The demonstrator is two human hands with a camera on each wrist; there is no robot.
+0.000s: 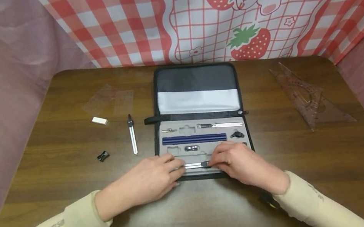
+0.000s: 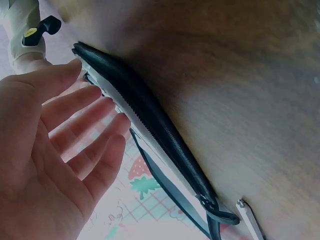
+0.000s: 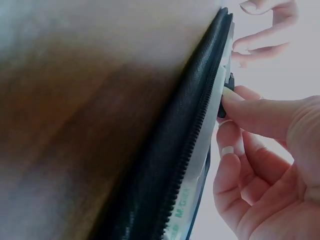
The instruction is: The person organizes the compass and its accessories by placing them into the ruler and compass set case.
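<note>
An open zip case (image 1: 200, 116) with a grey foam insert lies on the wooden table. In its front slot area is a silver drawing compass (image 1: 194, 165) with a black head. My right hand (image 1: 241, 163) pinches the black head between thumb and fingertips, as the right wrist view also shows. My left hand (image 1: 156, 177) is at the compass's other end, fingertips over the case's front left; its fingers look relaxed and loosely spread in the left wrist view. Behind the compass, the insert holds blue bars (image 1: 194, 139), a small sharpener-like piece (image 1: 192, 148) and a silver-and-black cutter-like tool (image 1: 220, 124).
Left of the case lie another compass (image 1: 132, 136), a white eraser-like block (image 1: 100, 120), a small black clip-like piece (image 1: 103, 156) and clear plastic sheets (image 1: 122, 100). Clear set squares (image 1: 309, 99) lie at right. A patterned cloth (image 1: 189, 19) hangs behind the table.
</note>
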